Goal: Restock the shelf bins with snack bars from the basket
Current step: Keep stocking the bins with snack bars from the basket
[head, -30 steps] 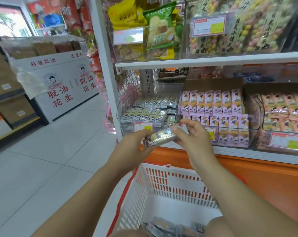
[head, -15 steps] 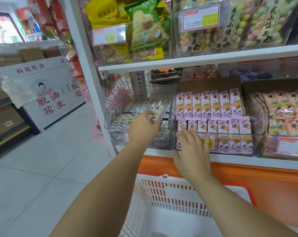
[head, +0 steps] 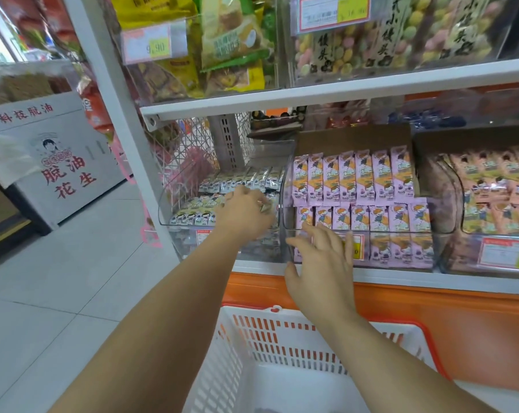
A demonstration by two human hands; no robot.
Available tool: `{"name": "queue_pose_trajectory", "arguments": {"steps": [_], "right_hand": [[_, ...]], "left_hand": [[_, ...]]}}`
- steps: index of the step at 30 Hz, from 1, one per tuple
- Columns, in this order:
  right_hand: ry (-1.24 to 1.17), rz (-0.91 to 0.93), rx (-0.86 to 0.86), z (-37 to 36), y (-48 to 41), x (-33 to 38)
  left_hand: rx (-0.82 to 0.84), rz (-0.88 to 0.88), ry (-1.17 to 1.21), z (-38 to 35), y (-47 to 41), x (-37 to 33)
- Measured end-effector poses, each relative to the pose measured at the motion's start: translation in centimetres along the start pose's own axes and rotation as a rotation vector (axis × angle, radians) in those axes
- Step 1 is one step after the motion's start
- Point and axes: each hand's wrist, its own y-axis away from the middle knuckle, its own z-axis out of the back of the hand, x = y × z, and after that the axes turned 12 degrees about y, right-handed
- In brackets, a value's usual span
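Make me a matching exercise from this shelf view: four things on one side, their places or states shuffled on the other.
1 left hand
2 right hand
3 purple snack bars
4 white basket

A standing in the middle clear bin
B below the shelf, orange rim
C open, spread before the middle clear bin
D in the left clear bin, curled on a silver-wrapped snack bar

Pairs: 1-D, 2-C, 3-A, 4-B

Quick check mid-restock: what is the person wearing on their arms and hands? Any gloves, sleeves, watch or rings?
Nothing worn shows. The left hand and right hand are bare, with no gloves. No ring shows on the right hand; the left hand's fingers are partly hidden, so I cannot rule one out there. The left forearm and right forearm are uncovered: no sleeve, watch or bracelet.
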Motion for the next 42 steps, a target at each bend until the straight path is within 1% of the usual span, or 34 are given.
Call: {"name": "queue_pose_trajectory", "arguments": {"steps": [2, 5, 9, 14, 16, 18, 22, 24, 27, 28, 30, 33, 34, 36, 37, 40, 42], "right_hand": [[0.001, 0.002, -0.013, -0.2, 0.0, -0.1], [-0.001, 0.007, -0.032, -0.5, -0.1, -0.3], [-0.002, 0.022, -0.073, -1.0, -0.1, -0.6], [0.001, 0.038, -0.061, -0.9, 0.0, -0.8], [-0.011, 0.045, -0.039, -0.6, 0.1, -0.8], [-0.034, 0.052, -0.012, -0.3, 0.1, -0.9], [-0.12, 0.082, -0.053, 0.6, 0.0, -1.4], [-0.228, 0.113, -0.051, 1.6, -0.1, -1.3], [-0.413, 0.143, 0.116, 2.0, 0.6, -1.3], [-0.435, 0.143, 0.178, 1.5, 1.1, -1.7], [-0.405, 0.105, 0.348, -0.6, 2.6, -3.1], [-0.241, 0.001, 0.752, -5.3, 6.1, -6.6], [-0.215, -0.038, 0.86, -6.7, 7.2, -7.9], [-0.174, -0.064, 1.013, -9.3, 9.2, -10.2], [-0.116, -0.034, 1.099, -10.2, 9.9, -11.1], [0.172, 0.08, 1.327, -13.3, 11.8, -13.7], [0.319, 0.127, 1.397, -15.3, 13.4, -14.7]], "left_hand": [[0.121, -0.065, 0.044, -0.2, -0.6, 0.1], [0.262, -0.019, 0.028, 0.0, -1.2, -0.2], [0.287, -0.008, -0.18, 0.2, -1.3, -0.7], [0.32, 0.019, -0.194, -0.4, -0.5, -0.4], [0.306, -0.005, -0.187, -0.5, -0.2, -0.2], [0.252, -0.059, -0.153, -0.4, 0.4, 0.2], [0.063, -0.164, 0.009, -0.4, 3.2, 2.0], [-0.052, -0.233, 0.049, -0.6, 5.3, 3.4], [-0.219, -0.387, 0.048, -1.5, 8.7, 6.0], [-0.231, -0.418, 0.039, -2.1, 9.8, 7.0], [-0.179, -0.445, -0.001, -3.9, 12.0, 9.3], [-0.113, -0.364, -0.067, -6.8, 15.5, 13.3], [-0.098, -0.321, -0.08, -7.8, 16.4, 14.6], [-0.06, -0.231, -0.086, -9.7, 17.8, 16.9], [-0.038, -0.184, -0.084, -10.6, 18.2, 17.7], [0.011, -0.057, -0.078, -13.0, 19.2, 19.0], [0.025, -0.015, -0.082, -14.1, 19.5, 19.4]]}}
